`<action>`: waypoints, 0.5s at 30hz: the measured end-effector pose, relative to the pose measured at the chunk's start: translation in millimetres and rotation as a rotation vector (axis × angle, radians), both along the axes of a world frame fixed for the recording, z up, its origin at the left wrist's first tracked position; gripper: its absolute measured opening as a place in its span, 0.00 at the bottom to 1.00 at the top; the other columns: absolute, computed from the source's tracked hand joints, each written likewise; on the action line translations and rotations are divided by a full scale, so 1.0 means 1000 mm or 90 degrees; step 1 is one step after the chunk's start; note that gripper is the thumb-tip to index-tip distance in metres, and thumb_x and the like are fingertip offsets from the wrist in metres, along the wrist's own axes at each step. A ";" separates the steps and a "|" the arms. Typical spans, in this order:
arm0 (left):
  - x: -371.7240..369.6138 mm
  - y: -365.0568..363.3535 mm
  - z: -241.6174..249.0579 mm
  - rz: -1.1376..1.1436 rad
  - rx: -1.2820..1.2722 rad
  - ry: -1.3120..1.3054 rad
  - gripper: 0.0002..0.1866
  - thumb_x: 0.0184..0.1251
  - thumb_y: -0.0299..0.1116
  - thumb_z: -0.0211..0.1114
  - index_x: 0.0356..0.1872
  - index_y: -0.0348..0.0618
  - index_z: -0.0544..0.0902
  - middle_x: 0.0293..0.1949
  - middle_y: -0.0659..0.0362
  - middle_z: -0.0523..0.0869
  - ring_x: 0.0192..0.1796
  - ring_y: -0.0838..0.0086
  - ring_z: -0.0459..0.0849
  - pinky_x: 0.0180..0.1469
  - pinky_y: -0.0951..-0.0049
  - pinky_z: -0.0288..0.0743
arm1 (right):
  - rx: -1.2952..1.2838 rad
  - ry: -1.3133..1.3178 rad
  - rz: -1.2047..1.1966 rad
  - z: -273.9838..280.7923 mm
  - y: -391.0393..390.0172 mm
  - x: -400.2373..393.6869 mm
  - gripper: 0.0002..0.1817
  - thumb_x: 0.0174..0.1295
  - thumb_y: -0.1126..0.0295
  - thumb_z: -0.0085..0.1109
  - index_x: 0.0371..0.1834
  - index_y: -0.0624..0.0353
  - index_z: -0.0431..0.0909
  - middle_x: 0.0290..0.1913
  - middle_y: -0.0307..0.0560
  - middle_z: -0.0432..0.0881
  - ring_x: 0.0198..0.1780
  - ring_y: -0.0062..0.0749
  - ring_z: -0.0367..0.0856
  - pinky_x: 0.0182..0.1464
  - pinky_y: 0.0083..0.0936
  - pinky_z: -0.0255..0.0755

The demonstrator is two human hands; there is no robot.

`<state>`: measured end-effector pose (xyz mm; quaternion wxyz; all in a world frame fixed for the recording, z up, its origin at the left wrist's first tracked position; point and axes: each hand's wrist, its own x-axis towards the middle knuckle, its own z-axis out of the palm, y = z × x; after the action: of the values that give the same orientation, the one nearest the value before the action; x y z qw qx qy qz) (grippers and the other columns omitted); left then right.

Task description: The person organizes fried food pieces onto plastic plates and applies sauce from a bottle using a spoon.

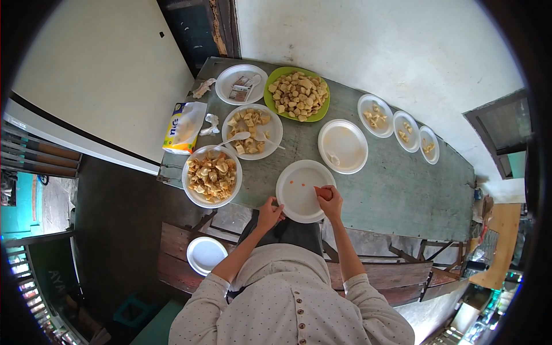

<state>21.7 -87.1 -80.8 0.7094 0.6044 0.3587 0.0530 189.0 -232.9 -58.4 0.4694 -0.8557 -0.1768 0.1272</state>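
A worn grey-green table (pixel 397 190) stood against a pale wall and ran across the middle of the frame, with a wooden bench (pixel 402 276) below it where the person sat. Near the lower centre lay a white plate (pixel 299 198), nearly bare save for two small orange bits. The left hand (pixel 269 214) was curled, its fingertips touching the plate's near rim. The right hand (pixel 330 200) was closed in a pinch on a small reddish-orange piece (pixel 323 193), held just above the plate's right edge.

To the left sat a bowl of fried pieces (pixel 211 175), and further up a plate with spoons (pixel 253 131) and a green plate (pixel 297 94) heaped with more pieces. An empty white plate (pixel 343 146) lay above and to the right, and three small plates (pixel 404 131) lined the upper right.

To do this well, the steadying hand should probably pin the light plate firmly, while the pinching hand works low over it so the bits land on it rather than on the table.
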 end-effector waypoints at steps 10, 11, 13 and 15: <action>0.001 -0.001 0.000 -0.002 0.020 0.020 0.14 0.61 0.31 0.58 0.42 0.34 0.68 0.20 0.53 0.82 0.20 0.75 0.82 0.21 0.78 0.74 | -0.029 -0.040 0.020 0.005 0.002 0.000 0.17 0.35 0.74 0.61 0.34 0.61 0.76 0.32 0.48 0.80 0.36 0.36 0.79 0.42 0.27 0.72; 0.000 -0.001 -0.001 -0.007 0.023 0.023 0.14 0.61 0.31 0.58 0.42 0.34 0.68 0.20 0.53 0.82 0.20 0.75 0.82 0.21 0.78 0.74 | -0.032 -0.043 0.025 0.006 0.002 0.000 0.17 0.35 0.74 0.61 0.34 0.61 0.76 0.32 0.48 0.80 0.36 0.36 0.79 0.41 0.27 0.72; 0.001 -0.001 0.000 -0.011 0.026 0.026 0.14 0.62 0.32 0.58 0.43 0.35 0.68 0.20 0.54 0.82 0.20 0.75 0.82 0.21 0.79 0.74 | -0.032 -0.044 0.024 0.005 0.002 0.000 0.17 0.35 0.74 0.61 0.34 0.61 0.76 0.32 0.48 0.80 0.36 0.36 0.79 0.41 0.27 0.72; 0.001 -0.001 0.002 -0.004 0.015 0.027 0.14 0.62 0.31 0.58 0.43 0.34 0.68 0.20 0.54 0.82 0.20 0.75 0.82 0.21 0.78 0.75 | -0.033 -0.045 0.024 0.003 0.001 0.001 0.17 0.35 0.74 0.61 0.34 0.61 0.76 0.32 0.48 0.80 0.36 0.36 0.79 0.41 0.27 0.72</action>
<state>22.9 -88.1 -78.8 0.6944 0.6149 0.3714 0.0425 189.6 -231.5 -55.4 0.4382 -0.8680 -0.2058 0.1104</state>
